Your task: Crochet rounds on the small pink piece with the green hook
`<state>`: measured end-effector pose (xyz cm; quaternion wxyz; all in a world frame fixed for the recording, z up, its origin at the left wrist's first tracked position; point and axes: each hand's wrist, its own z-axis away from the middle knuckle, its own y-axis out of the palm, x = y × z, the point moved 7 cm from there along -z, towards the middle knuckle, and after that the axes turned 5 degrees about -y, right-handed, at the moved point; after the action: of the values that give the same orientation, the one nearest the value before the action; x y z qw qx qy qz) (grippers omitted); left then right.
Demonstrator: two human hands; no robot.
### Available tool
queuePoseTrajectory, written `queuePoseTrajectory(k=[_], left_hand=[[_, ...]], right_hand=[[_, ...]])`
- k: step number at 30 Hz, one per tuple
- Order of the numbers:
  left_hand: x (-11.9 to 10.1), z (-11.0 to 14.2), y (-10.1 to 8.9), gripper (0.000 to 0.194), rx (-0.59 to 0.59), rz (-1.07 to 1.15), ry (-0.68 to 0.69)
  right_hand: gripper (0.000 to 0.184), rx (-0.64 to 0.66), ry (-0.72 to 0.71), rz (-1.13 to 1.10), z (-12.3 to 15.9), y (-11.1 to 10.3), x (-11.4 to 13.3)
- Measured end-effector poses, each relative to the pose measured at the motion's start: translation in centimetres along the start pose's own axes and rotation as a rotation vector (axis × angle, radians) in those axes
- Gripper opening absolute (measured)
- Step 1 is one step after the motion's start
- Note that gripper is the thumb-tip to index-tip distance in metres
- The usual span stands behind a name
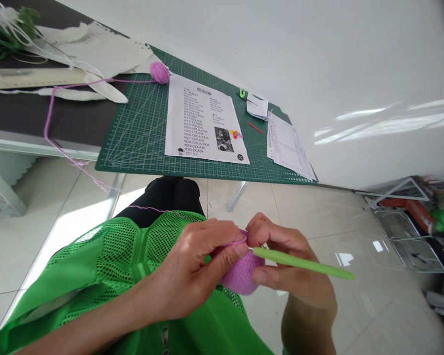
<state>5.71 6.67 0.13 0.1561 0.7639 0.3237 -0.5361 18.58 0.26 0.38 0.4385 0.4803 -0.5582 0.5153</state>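
A round pink crocheted piece (240, 277) is held between my two hands in front of my green garment. My left hand (198, 268) is closed on its left side, with pink yarn running over the index finger and the thumb pressed near the stitches. A crochet hook (303, 264) with a light green handle points right, its metal end at the work beside my left thumb; the tip is hidden. My right hand (290, 246) curls around the right side, thumb and bent fingers touching the piece. The hook handle lies across this hand between thumb and fingers.
A green cutting mat (140, 133) bears a printed pattern sheet (203, 123), a pink yarn ball (159, 72), more papers (290, 145) and a red stick (255, 128). Pink yarn trails from the table's left to my lap. Green yarn (3, 32) lies far left. A folding chair (410, 231) stands right.
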Motion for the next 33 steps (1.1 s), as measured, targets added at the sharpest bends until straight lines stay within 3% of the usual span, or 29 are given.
queuePoseTrajectory(k=[5,12,20,27,33], left_hand=[[-0.4,0.3,-0.3,0.03,-0.054,-0.062,0.148],[-1.6,0.8,-0.4,0.02,-0.115,-0.215,0.351],[-2.2,1.5,-1.0,0.02,-0.167,-0.319,0.454],[-2.6,1.9,-1.0,0.026,-0.135,-0.369,0.51],[-3.4,1.8,-1.1,0.03,-0.136,-0.407,0.542]], right_hand=[[0.01,0.053,-0.094,-0.057,0.5,-0.6,0.5],[0.013,0.076,-0.194,0.086,0.7,-1.0,1.7],[0.014,0.03,-0.2,0.231,0.2,0.4,2.3],[0.019,0.05,-0.259,0.263,0.7,-0.2,2.6],[0.018,0.104,-0.247,0.268,0.6,0.6,2.7]])
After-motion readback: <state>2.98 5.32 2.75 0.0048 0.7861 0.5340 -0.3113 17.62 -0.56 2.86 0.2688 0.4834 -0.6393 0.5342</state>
